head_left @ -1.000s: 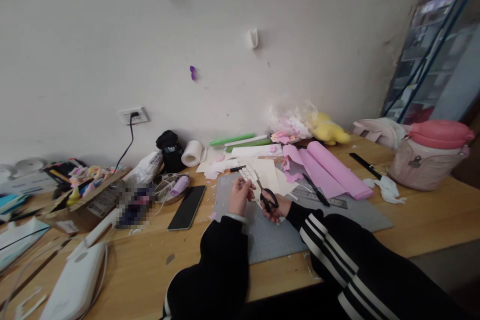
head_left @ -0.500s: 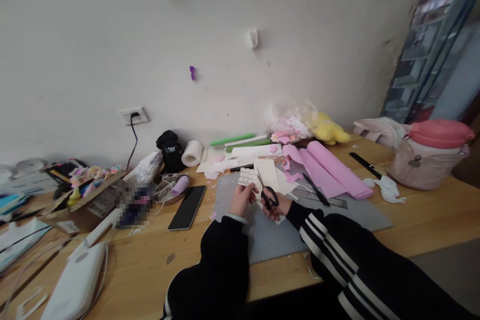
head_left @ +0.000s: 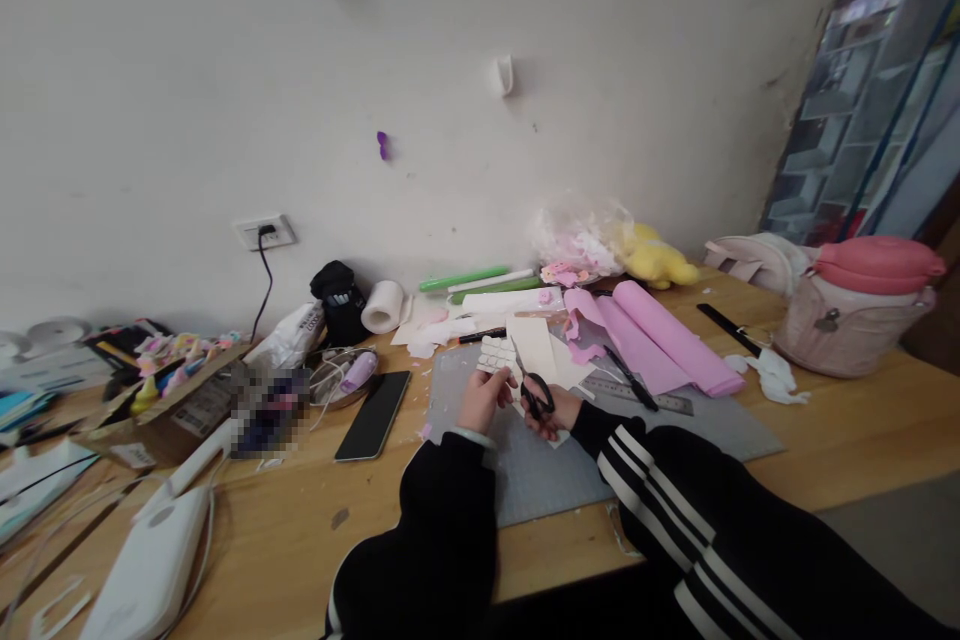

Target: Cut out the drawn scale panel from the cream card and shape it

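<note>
Between the fingers of my left hand point(head_left: 484, 400) is a white sheet point(head_left: 496, 353) marked with a grid of small squares. My right hand point(head_left: 556, 413) is closed round the black handles of a pair of scissors point(head_left: 537, 396). The blades point up and left, close to the sheet's right edge; whether they touch it I cannot tell. Both hands are over a grey cutting mat point(head_left: 540, 480). Just beyond them lies cream paper point(head_left: 532, 345), and a metal ruler point(head_left: 645, 395) rests on the mat to the right.
Pink sheet rolls point(head_left: 679, 340) and a black pen-like tool point(head_left: 630, 378) lie right of my hands. A phone point(head_left: 373, 415) is on the left, near a cardboard box point(head_left: 180, 400). A pink bag point(head_left: 855, 320) stands at the far right, a yellow plush toy point(head_left: 656, 258) by the wall.
The scissors have shifted slightly, and their handles look a little closer together. My left hand holds the gridded sheet in nearly the same place. The camera view has moved marginally.
</note>
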{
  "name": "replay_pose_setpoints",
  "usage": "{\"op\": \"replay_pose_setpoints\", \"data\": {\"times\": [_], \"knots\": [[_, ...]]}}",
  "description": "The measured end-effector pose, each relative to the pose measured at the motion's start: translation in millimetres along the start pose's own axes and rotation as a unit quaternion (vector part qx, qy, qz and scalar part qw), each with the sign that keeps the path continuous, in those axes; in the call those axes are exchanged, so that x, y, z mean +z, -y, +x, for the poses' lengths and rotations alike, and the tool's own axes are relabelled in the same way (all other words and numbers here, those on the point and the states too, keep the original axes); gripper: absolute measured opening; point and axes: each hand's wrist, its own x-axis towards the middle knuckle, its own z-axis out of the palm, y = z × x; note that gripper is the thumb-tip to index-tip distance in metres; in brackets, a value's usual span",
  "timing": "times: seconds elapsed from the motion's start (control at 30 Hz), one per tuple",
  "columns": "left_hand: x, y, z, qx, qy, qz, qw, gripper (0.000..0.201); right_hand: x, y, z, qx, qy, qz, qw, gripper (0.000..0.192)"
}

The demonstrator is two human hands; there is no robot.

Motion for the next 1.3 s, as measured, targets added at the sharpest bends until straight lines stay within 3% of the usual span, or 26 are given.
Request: {"op": "replay_pose_setpoints", "data": {"times": [0.3,0.57,0.97,1.3], "knots": [[1.5,-1.0,-1.4,0.002,-0.011,-0.008,1.000,0.020,2.7,3.1,-6.5,-0.016,-0.015,0.002,1.000,0.031],[-0.1,-1.4,-0.3,0.037,-0.084,-0.025,0.996,0.021,2.5,2.4,-5.1,-0.016,-0.019,0.010,1.000,0.031],[4.6,1.0,-2.6,0.018,0.005,0.004,1.000,0.017,3.7,4.0,-6.5,-0.024,-0.040,0.015,0.999,0.026],[1.7,1.9,0.6,0.035,-0.034,-0.013,0.999,0.018,2.7,2.1,-2.6,-0.015,-0.043,0.022,0.999,0.029]]}}
